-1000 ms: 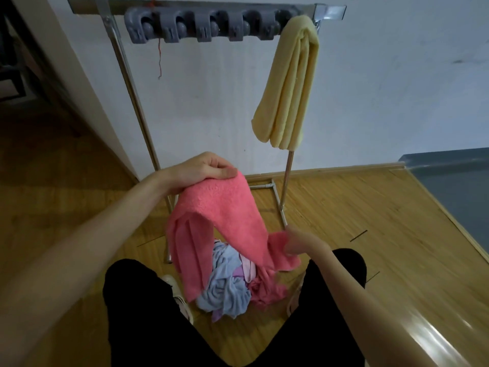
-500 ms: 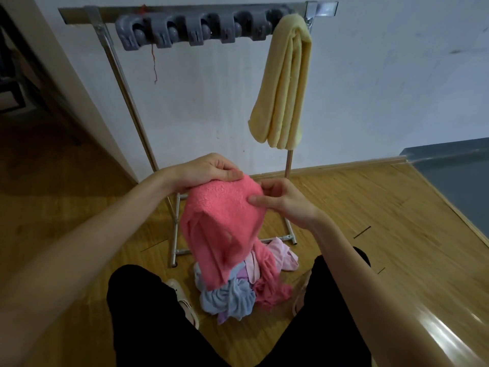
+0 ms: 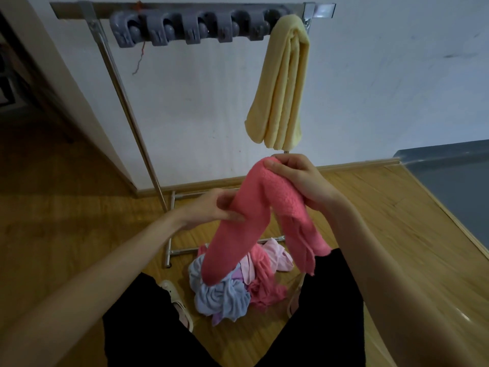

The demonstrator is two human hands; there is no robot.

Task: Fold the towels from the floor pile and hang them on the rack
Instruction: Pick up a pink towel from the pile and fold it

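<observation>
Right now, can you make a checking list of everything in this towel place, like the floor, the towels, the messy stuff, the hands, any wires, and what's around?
Surface: wooden floor, bare boards around the rack's feet.
Job's things: pink towel held up, draped in two hanging halves; yellow towel folded and hanging at the right end of the rack; floor pile of blue, lilac, light pink and pink cloth between the person's feet.
Clutter: grey clips in a row on the top bar; a red thread dangling from them.
Grippers: left hand pinches the towel's left half; right hand grips its top fold.
Cables: nothing seen.
Surroundings: white wall; grey floor area at right.
</observation>
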